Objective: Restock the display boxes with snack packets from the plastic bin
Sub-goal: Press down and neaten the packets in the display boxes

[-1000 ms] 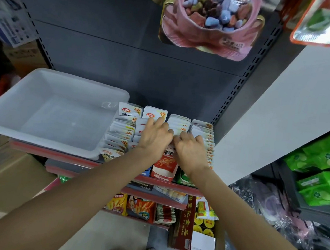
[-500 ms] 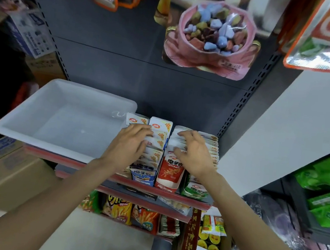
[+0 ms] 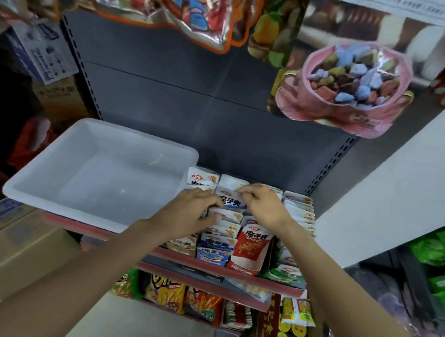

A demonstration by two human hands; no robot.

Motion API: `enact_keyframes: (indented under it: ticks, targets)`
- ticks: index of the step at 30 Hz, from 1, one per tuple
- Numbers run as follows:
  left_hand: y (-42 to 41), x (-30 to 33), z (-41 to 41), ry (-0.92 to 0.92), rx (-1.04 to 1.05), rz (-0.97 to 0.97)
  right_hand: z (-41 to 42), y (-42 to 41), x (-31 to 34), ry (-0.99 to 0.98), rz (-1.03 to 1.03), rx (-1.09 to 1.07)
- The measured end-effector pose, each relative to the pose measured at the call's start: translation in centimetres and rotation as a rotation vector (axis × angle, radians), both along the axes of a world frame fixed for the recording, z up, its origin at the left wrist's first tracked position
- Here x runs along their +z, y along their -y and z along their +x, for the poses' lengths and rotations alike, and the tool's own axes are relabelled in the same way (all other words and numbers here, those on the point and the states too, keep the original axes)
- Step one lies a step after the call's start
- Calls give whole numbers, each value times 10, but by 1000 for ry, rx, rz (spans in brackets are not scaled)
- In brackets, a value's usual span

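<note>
Both hands work over the rows of packets (image 3: 221, 232) standing in the display boxes (image 3: 244, 266) on the shelf (image 3: 232, 275). The left hand (image 3: 187, 215) has its fingers curled down onto the second row from the left, and they seem to pinch a white-and-blue packet (image 3: 230, 199) lifted a little above its row. The right hand (image 3: 264, 207) reaches across from the right, fingertips bent and touching the top edge of the same packet; whether this grip is truly clamped on it, I cannot tell. Just beside the boxes to the left sits the white bin (image 3: 36, 176), touching the leftmost row. A cardboard box (image 3: 10, 245) stands below the bin. Large candy bags (image 3: 345, 85) hang above.
</note>
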State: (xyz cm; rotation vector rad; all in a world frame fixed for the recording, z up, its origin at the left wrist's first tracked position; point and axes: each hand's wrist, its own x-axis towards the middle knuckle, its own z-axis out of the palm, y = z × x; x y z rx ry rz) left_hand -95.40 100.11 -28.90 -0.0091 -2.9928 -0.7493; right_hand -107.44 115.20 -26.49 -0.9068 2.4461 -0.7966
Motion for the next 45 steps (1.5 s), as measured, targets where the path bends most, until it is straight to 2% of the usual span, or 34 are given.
enact_keyframes:
  ticks: [5, 11, 14, 16, 19, 23, 28, 36, 42, 45]
  targets:
    - [12, -5, -6, -124, -25, -89, -3, -5, -3, -89, 132, 84]
    - [9, 0, -16, 49, -106, 15, -13, 3, -3, -124, 307, 258]
    - [8, -1, -15, 27, -119, -41, -26, 6, 10, 12, 151, 154]
    - [8, -2, -13, 19, -137, -25, -37, 11, 11, -16, 101, 46]
    - [7, 0, -11, 48, -117, 8, -42, 23, 0, -130, 343, 155]
    - [8, -1, -11, 105, -61, 88, -42, 38, -7, -209, 415, 178]
    - [6, -1, -16, 62, -83, -63, -44, 40, -17, -292, 409, 107]
    - [5, -1, -28, 92, -95, -137, -45, 28, -12, -193, 281, 169]
    - [-3, -2, -33, 30, -112, -253, -49, 37, -13, -247, 392, 219]
    - [0, -3, -39, 31, -112, -285, -52, 38, -12, -211, 408, 214]
